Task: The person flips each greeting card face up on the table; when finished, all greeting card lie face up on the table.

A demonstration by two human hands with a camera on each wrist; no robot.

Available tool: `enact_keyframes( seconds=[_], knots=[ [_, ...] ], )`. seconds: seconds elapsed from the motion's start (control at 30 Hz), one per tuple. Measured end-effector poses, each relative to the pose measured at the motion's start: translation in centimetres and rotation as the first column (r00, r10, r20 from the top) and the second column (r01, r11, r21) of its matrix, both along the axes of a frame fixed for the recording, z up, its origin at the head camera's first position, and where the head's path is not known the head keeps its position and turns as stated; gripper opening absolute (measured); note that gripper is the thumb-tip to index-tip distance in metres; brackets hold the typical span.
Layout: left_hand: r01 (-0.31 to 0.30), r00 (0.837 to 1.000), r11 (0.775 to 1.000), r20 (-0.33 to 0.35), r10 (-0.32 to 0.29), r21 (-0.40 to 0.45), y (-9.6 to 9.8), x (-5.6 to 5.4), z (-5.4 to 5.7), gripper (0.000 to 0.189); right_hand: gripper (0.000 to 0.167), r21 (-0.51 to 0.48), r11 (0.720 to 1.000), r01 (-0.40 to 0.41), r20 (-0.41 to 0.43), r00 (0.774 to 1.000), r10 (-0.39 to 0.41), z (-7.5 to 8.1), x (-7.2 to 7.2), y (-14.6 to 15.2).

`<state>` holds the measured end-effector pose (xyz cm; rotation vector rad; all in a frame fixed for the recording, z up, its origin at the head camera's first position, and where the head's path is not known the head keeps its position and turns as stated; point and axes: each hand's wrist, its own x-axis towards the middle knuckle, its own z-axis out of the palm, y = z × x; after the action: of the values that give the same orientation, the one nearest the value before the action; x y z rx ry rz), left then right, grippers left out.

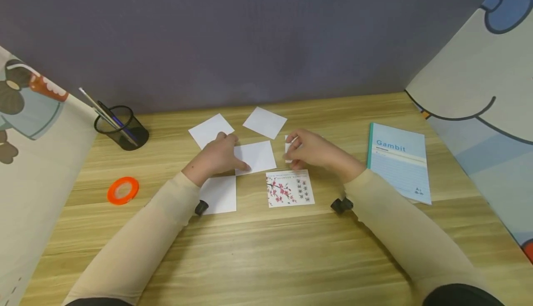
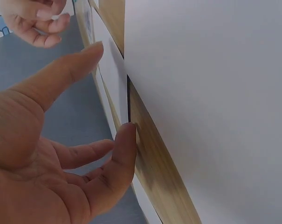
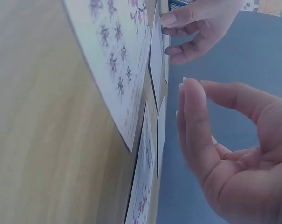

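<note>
My left hand (image 1: 218,153) is spread low over the blank white card (image 1: 259,157) in the middle, thumb by its near edge and fingers toward its far left corner. In the left wrist view the thumb (image 2: 80,65) and index finger stand well apart. My right hand (image 1: 314,151) hovers over a printed card (image 1: 287,145) and hides most of it. The right wrist view shows its fingers (image 3: 195,116) bent loosely toward the thumb, with nothing visible held. Just nearer lies a card (image 1: 287,189) printed with pink blossoms and dark characters.
More blank cards lie around: one (image 1: 218,196) below the left hand, one (image 1: 210,128) behind it, one (image 1: 265,121) at the back. On the left are orange tape (image 1: 132,186) and a black mesh pen cup (image 1: 137,134). A notebook (image 1: 397,165) lies right.
</note>
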<state>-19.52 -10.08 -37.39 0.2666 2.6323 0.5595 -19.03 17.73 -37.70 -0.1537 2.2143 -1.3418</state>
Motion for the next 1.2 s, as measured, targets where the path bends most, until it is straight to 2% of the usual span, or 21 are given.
enact_keyframes(
  seconds=[0.27,0.53,1.2],
  knots=[
    [0.013,1.0,1.0,-0.001,-0.013,-0.016,0.1,-0.2,-0.1,0.105,0.055,-0.042,0.999,0.002,0.026,1.0,-0.001,-0.5,-1.0,-1.2],
    [0.015,1.0,1.0,-0.007,-0.015,-0.028,0.0,-0.3,-0.2,0.102,0.055,-0.04,0.999,-0.028,0.018,0.999,0.028,-1.0,-1.7,-2.0],
    [0.02,1.0,0.998,-0.006,-0.02,-0.06,0.4,-0.4,-0.2,0.105,0.056,-0.003,0.999,-0.042,0.026,0.999,0.042,-0.9,-2.0,-2.9]
  ],
)
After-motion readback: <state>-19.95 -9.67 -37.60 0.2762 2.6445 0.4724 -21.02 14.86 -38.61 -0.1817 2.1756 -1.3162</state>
